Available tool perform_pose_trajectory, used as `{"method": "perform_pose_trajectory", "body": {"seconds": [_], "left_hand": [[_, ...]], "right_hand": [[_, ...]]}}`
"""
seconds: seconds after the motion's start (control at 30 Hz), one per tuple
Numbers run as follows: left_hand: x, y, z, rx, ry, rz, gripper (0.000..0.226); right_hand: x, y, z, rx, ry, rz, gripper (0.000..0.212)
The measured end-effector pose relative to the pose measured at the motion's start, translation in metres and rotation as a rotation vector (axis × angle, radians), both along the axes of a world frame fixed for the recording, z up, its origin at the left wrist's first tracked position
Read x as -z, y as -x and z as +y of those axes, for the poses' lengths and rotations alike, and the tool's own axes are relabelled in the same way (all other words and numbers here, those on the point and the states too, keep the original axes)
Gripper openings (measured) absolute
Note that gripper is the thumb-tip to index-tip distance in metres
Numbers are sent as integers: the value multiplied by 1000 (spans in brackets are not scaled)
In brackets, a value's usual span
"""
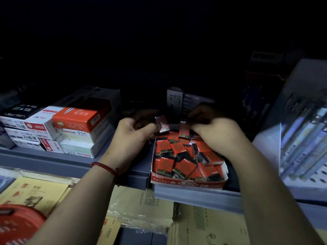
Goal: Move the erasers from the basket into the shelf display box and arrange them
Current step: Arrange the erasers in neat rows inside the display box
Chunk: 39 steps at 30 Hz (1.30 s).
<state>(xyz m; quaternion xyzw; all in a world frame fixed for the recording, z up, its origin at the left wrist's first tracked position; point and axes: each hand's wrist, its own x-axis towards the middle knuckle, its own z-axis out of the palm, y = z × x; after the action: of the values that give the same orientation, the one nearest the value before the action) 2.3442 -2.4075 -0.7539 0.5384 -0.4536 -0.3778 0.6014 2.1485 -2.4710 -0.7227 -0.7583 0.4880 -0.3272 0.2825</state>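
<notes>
**Well into the filling, hardly into the arranging**

Grips the left eraser (pixel 161 124) in the left hand (pixel 134 133), pinched between thumb and curled fingers just above the back left corner of the display box (pixel 185 185). Pinches the right eraser (pixel 184 130) in the right hand (pixel 217 131), low over the back edge of the same box. Places the box at the front edge of the shelf (pixel 53 161), to the right of the stacked stationery cartons (pixel 79 121).

Judged from the pile, seems far along with the moving: many red erasers (pixel 166 147) already inside, up to the rim. Leaves most of the arranging undone, though, with no neat rows anywhere in the heap. Cannot tell how many wait in the basket; shows only a red round shape (pixel 19 225) at the lower left, possibly that basket, with its contents out of sight.

As for direction: holds the left eraser with its long axis near upright, leaning a little, "2B" end down toward the box and dark end up. Keeps the right eraser's long axis upright too, "2B" end lowest. Inside the box, lies flat at mixed angles: some lengthwise toward the front edge, some crossways, several diagonal and overlapping.
</notes>
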Motion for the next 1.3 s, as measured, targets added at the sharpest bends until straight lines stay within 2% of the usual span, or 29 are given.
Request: {"method": "perform_pose_trajectory", "body": {"seconds": [0.13,0.3,0.57,0.63,0.77,0.87,0.97,1.07,1.2,1.3], "left_hand": [[-2,3,0,4,21,-11,26],[-3,5,2,15,36,-2,26],[-4,6,1,69,36,-17,29],[-4,5,1,74,19,-25,30],[-6,3,-1,100,-2,-56,32],[-9,6,-2,146,-20,-109,32],[-12,11,-3,132,-17,-151,32],[-13,15,-5,90,-20,-162,29],[-10,17,-8,70,-49,-202,24],[-6,17,-9,61,-62,-254,19]], "right_hand": [[1,0,-1,-2,17,32,13],[1,5,0,-5,7,180,9],[3,3,3,-16,-31,305,18],[2,3,5,-14,-26,254,20],[-5,1,10,0,-81,-56,9],[-9,-2,14,-71,-109,-105,4],[-8,4,10,-22,-72,-143,29],[-12,15,3,27,51,-34,30],[-18,28,2,10,-86,240,16],[-16,28,4,-10,-138,329,12]]}}
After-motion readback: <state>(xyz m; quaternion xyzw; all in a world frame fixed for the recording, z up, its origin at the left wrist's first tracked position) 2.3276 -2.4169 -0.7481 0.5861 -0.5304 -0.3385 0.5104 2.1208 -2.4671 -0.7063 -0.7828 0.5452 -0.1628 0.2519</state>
